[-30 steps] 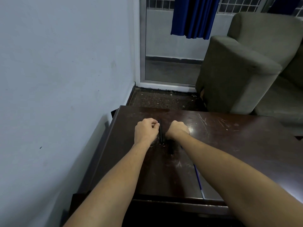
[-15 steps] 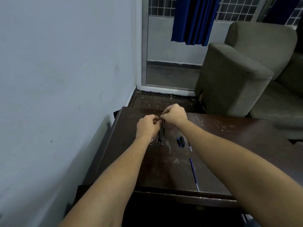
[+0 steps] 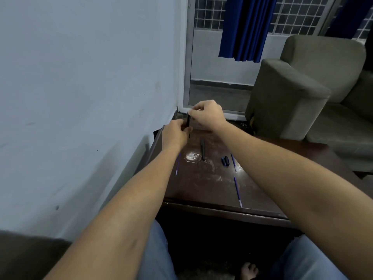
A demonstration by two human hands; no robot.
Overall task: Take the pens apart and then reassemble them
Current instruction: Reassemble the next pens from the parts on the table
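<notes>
Black pen (image 3: pixel 189 123), seemingly upright, pinched by left hand (image 3: pixel 174 135), right hand (image 3: pixel 209 115).

1. One wide-angle head view, from above the seated person's lap, faces forward and down.
2. The table (image 3: pixel 201 190) lies near; left hand (image 3: pixel 175 136) and right hand (image 3: pixel 209 115) sit mid-frame, arms outstretched.

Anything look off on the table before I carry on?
Nothing looks spilled or broken. One blue refill lies with its tip close to the front edge of the table, and a whitish patch marks the top.
</notes>
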